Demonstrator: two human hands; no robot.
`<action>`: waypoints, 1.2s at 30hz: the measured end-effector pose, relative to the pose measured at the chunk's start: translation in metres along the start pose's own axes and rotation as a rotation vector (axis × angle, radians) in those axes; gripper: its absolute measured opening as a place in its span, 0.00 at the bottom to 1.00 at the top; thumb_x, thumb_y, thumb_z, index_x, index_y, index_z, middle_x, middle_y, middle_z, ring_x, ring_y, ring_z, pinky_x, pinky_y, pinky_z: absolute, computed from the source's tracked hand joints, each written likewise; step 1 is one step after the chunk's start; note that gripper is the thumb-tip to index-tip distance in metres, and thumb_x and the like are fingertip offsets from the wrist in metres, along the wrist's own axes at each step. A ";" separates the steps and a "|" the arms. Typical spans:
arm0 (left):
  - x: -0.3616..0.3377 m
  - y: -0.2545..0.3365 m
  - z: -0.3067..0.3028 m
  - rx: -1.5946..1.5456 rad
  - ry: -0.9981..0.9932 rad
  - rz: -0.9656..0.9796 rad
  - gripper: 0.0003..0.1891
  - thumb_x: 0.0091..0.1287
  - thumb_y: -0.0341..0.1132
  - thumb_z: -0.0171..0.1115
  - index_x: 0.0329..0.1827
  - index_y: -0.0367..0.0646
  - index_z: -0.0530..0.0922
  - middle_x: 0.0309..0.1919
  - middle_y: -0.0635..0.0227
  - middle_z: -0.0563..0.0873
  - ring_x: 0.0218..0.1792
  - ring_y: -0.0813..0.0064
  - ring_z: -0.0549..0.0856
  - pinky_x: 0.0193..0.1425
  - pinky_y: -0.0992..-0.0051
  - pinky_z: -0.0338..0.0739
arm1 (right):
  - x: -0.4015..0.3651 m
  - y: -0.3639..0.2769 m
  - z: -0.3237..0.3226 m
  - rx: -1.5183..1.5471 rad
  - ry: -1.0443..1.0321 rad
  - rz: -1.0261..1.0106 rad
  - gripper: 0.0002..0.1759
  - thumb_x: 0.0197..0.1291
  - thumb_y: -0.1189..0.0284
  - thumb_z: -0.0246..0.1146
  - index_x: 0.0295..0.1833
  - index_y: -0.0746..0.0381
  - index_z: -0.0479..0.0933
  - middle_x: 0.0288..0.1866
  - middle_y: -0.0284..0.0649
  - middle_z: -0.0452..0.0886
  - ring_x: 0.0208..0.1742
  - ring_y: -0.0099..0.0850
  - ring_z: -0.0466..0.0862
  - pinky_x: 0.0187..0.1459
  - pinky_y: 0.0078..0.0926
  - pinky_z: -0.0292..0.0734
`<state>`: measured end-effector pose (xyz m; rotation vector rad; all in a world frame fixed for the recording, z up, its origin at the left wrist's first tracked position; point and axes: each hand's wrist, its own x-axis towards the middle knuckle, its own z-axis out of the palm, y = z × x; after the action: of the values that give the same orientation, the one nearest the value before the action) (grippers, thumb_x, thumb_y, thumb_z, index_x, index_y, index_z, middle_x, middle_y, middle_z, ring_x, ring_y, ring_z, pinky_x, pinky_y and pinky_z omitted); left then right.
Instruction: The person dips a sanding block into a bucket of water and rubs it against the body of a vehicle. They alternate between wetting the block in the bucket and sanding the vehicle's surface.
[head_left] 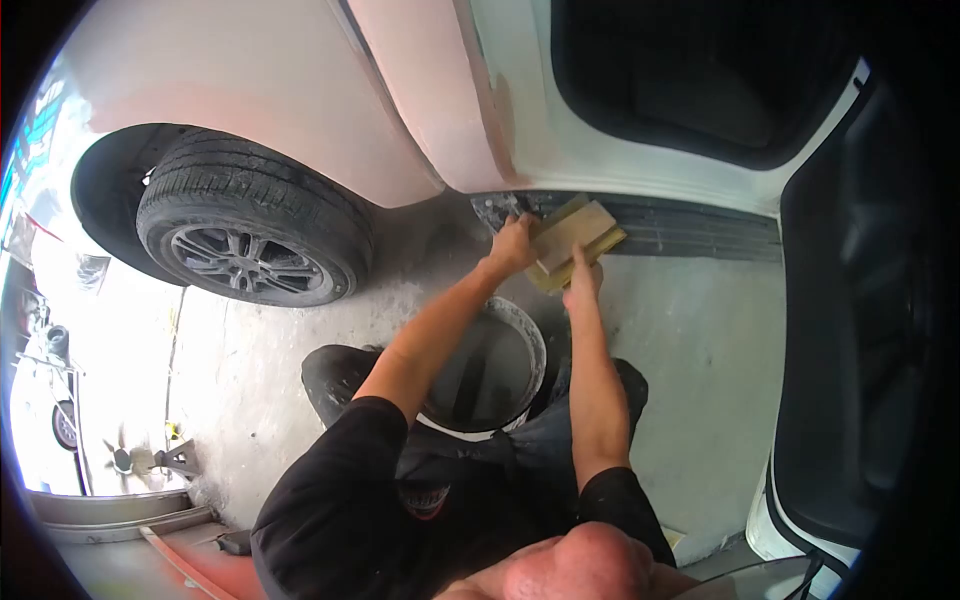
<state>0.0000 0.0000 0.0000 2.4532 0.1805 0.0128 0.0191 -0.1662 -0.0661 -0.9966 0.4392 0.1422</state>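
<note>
A flat tan sanding block (572,240) with yellowish sheet edges showing beneath it is held between my two hands, above the floor by the car's sill. My left hand (513,246) is closed at the block's left edge, its fingertips partly hidden. On the lower right side, my right hand (583,283) grips the block, with the index finger laid along its face. Below my hands, between my knees, stands a round bucket (540,345) of grey, murky water. A black ridged side step (690,235) runs just behind the block.
To the left is a wheel (250,225) under a pinkish-white car panel (250,70). An open door (850,300) stands at the right. The concrete floor (690,360) has pale smears. A metal stand (178,460) sits at lower left.
</note>
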 end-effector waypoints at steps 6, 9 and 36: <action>-0.036 -0.015 -0.010 -0.341 0.015 0.019 0.40 0.58 0.53 0.83 0.67 0.37 0.76 0.48 0.55 0.89 0.47 0.57 0.89 0.53 0.64 0.83 | -0.062 -0.031 0.000 -0.048 0.001 0.019 0.31 0.69 0.74 0.68 0.73 0.64 0.65 0.66 0.50 0.77 0.61 0.47 0.83 0.56 0.51 0.83; -0.061 -0.026 -0.044 -0.676 -0.055 -0.161 0.44 0.62 0.64 0.75 0.69 0.37 0.75 0.56 0.53 0.87 0.55 0.55 0.87 0.61 0.60 0.80 | -0.080 -0.026 -0.014 -0.067 -0.180 0.039 0.29 0.68 0.72 0.67 0.72 0.64 0.68 0.64 0.48 0.79 0.61 0.45 0.83 0.57 0.50 0.83; -0.176 -0.078 -0.065 -0.823 -0.102 -0.343 0.36 0.69 0.56 0.73 0.65 0.34 0.73 0.47 0.48 0.88 0.50 0.62 0.88 0.60 0.64 0.81 | -0.213 0.024 0.044 -0.595 -0.607 0.186 0.51 0.64 0.43 0.73 0.78 0.64 0.59 0.68 0.50 0.74 0.72 0.39 0.74 0.72 0.43 0.69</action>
<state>-0.1879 0.0766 0.0080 1.5778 0.4485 -0.1563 -0.1683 -0.0991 0.0252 -1.4226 -0.0854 0.7542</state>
